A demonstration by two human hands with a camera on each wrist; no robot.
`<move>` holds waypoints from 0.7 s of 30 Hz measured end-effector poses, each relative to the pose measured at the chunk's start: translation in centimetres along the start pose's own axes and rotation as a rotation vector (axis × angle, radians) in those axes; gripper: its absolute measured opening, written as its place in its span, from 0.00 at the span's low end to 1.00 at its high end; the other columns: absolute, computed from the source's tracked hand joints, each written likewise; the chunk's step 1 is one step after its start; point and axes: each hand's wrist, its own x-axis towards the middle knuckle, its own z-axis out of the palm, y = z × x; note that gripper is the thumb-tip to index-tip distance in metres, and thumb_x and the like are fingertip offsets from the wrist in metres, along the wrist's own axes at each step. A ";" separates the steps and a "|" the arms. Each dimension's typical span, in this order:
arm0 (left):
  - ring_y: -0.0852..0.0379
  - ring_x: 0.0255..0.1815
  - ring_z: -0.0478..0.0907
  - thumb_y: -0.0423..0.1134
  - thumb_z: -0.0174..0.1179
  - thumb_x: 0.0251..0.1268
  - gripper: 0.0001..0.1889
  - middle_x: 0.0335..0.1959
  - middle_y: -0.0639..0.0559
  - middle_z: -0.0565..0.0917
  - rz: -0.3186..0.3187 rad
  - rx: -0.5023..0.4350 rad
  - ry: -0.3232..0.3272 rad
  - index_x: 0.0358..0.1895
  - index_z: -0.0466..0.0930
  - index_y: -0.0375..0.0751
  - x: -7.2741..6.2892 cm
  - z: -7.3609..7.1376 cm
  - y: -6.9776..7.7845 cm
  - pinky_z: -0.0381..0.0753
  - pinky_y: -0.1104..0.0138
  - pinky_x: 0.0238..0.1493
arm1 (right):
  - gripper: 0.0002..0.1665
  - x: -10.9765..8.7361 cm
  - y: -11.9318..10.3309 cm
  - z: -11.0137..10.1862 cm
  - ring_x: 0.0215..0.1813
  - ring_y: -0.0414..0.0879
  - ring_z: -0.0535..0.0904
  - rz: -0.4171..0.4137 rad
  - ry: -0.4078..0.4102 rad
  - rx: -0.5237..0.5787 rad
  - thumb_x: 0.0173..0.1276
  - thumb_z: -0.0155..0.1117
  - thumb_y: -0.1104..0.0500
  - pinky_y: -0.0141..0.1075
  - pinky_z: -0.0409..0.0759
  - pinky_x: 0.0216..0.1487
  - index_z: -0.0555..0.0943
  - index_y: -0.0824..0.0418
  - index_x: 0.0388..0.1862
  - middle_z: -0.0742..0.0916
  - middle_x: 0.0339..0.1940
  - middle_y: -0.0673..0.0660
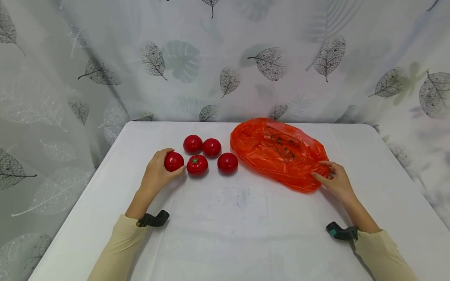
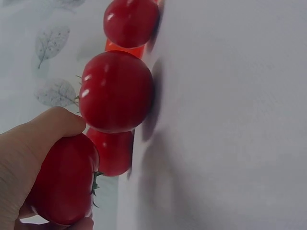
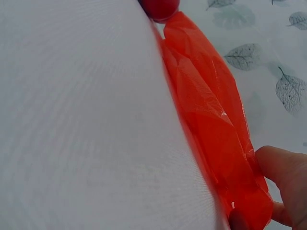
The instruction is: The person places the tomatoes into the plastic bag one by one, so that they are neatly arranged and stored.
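Observation:
My left hand (image 1: 157, 171) grips a red tomato (image 1: 174, 161) at the left of the group, thumb on its near side and fingers round the far side. In the left wrist view the held tomato (image 2: 64, 182) is tilted, its green stem end facing the table. Close beside it sits a tomato with a green calyx (image 1: 197, 166) on top. My right hand (image 1: 338, 181) pinches the right end of an orange plastic bag (image 1: 281, 150), which lies flattened with dark print on it. In the right wrist view the thumb presses on the bag's edge (image 3: 256, 177).
Two tomatoes (image 1: 192, 144) (image 1: 211, 148) stand behind, and another tomato (image 1: 227, 163) sits near the bag's left end. All lie on a white-covered table (image 1: 218, 234). A leaf-patterned curtain (image 1: 197, 93) hangs along the back and sides.

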 end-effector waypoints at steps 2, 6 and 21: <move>0.36 0.54 0.76 0.42 0.71 0.54 0.32 0.54 0.33 0.76 0.016 0.002 0.005 0.60 0.69 0.33 0.2 0.0 0.1 0.82 0.43 0.48 | 0.35 0.0 0.0 0.0 0.63 0.71 0.62 0.000 0.000 0.002 0.72 0.60 0.50 0.52 0.75 0.55 0.64 0.70 0.68 0.61 0.69 0.77; 0.36 0.53 0.76 0.42 0.71 0.54 0.32 0.54 0.34 0.76 0.045 0.006 0.016 0.60 0.69 0.33 0.8 0.0 0.4 0.82 0.44 0.47 | 0.35 -0.1 0.1 0.0 0.64 0.72 0.61 0.003 0.003 0.007 0.72 0.59 0.51 0.57 0.74 0.58 0.64 0.70 0.69 0.60 0.69 0.77; 0.38 0.56 0.75 0.43 0.73 0.52 0.34 0.56 0.34 0.76 0.107 -0.004 0.008 0.61 0.70 0.32 2.3 -0.2 2.1 0.82 0.45 0.48 | 0.34 0.1 0.1 0.0 0.63 0.72 0.61 -0.012 0.001 0.003 0.71 0.60 0.53 0.58 0.73 0.58 0.64 0.70 0.68 0.61 0.68 0.77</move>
